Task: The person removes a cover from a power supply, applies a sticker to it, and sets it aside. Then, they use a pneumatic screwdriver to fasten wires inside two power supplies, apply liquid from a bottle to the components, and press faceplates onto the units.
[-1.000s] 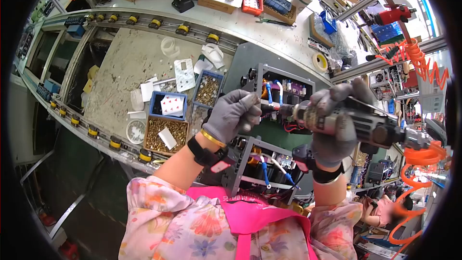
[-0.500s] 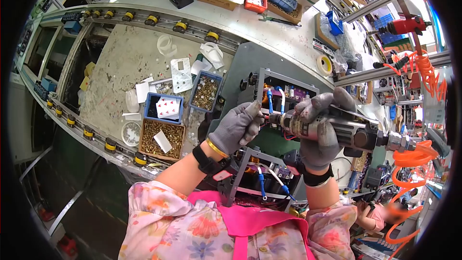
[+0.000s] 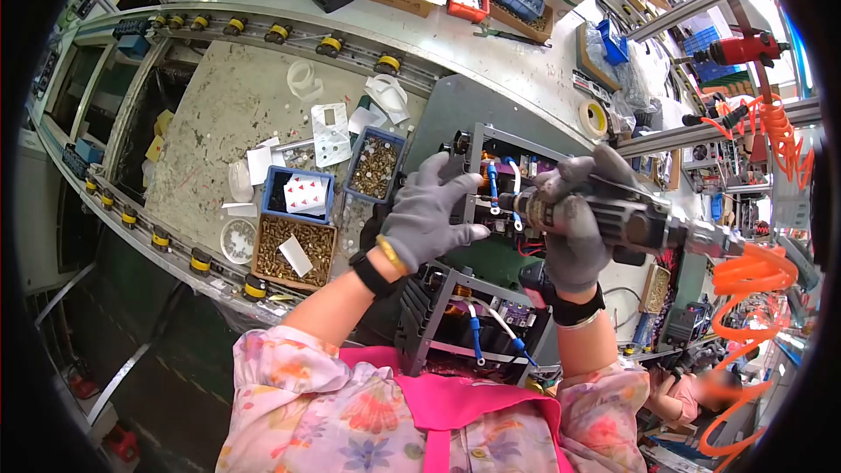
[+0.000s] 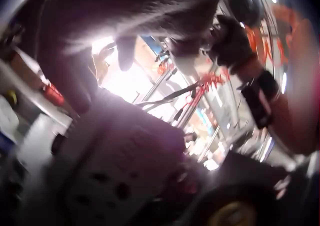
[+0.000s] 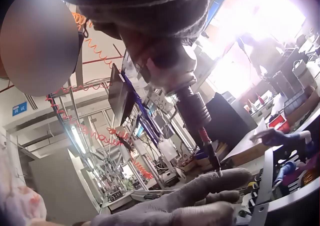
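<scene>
My right hand (image 3: 569, 232), in a grey glove, grips a pneumatic screwdriver (image 3: 635, 221) held level, its bit (image 5: 210, 156) pointing left into an open metal-framed electronics unit (image 3: 517, 144) with blue and white wires. My gloved left hand (image 3: 442, 201) lies flat with spread fingers against the unit's left frame post, just beside the bit. In the right wrist view the left hand's straight fingers (image 5: 200, 186) lie directly under the bit. The left wrist view is blurred and shows only the glove (image 4: 125, 15) and the unit's casing.
A second framed unit (image 3: 473, 315) stands nearer my body. To the left sit a box of brass screws (image 3: 293, 250), a blue bin (image 3: 302, 193) and another screw bin (image 3: 377, 166). An orange coiled air hose (image 3: 753, 280) trails right. A roller rail (image 3: 201, 258) edges the bench.
My left hand has stopped pinching at the bit's tip and spread flat on the unit's frame. The screwdriver has moved closer to the unit.
</scene>
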`<state>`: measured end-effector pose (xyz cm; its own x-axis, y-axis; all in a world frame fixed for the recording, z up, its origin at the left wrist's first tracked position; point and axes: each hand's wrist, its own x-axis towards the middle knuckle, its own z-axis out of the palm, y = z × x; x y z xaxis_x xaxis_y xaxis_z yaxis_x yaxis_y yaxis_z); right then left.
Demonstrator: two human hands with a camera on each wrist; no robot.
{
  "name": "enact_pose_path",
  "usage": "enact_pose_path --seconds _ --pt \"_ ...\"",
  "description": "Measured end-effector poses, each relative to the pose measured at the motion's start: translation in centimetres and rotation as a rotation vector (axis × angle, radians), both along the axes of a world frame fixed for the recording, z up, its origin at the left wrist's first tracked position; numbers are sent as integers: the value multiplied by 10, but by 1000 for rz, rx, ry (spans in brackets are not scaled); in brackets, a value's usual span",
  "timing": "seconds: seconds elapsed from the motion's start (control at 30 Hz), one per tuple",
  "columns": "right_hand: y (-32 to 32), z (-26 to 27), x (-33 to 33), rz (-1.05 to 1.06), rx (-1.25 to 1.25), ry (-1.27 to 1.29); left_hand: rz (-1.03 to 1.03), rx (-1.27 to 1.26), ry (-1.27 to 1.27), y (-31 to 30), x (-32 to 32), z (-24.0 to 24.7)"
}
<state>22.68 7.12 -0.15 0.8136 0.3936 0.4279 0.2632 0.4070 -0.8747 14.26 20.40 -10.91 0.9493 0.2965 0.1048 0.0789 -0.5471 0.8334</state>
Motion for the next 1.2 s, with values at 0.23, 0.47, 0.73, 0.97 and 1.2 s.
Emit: enact_pose_path --seconds 0.23,0.47,0.73,0.97,1.2 --pt "-3 -25 12 78 -94 25 -17 -162 70 -17 23 -15" --pt "0 -32 16 115 -105 38 -3 -167 1 -18 25 -24" --pt "4 -36 14 75 -177 46 4 -157 4 -19 24 -23" --pt "13 -35 7 51 -214 62 -10 -139 50 -19 22 -19" --pt "17 -34 6 78 -292 85 -17 -103 5 -18 23 -24"
